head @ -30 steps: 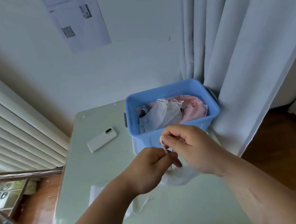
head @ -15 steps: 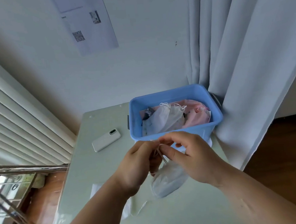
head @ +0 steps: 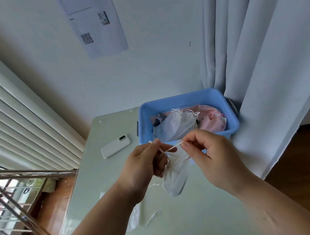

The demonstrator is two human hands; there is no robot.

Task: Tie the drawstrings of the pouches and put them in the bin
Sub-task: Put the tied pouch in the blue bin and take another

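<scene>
— Where were the hands?

— Mid-frame, close together but not touching. The left hand [head: 142,166] had its fingers curled and pinched one end of a white drawstring [head: 170,149], with a short tip poking out above the thumb. The right hand [head: 211,155] pinched the other end between thumb and forefinger, so the cord ran taut between them.

— And the pouch itself?

— A white pouch [head: 176,178] hung from that cord, below and between the two hands, over the pale surface [head: 102,172]. I could not tell whether its lower end touched the surface.

— The bin?

— A blue bin [head: 184,99] sat just above the hands in the frame, at the far end of the surface beside a grey curtain [head: 258,49]. Inside it lay white pouches [head: 174,126] with knotted cords and a pink pouch [head: 213,120] toward the right.

— Anything else around?

— A white phone [head: 115,146] lay flat left of the bin, well apart from the hands. A clear plastic wrapper [head: 141,218] lay lower down, between the forearms. A printed sheet [head: 94,22] with a square code hung on the wall at the top, and a metal rack [head: 15,199] stood at lower left.
</scene>
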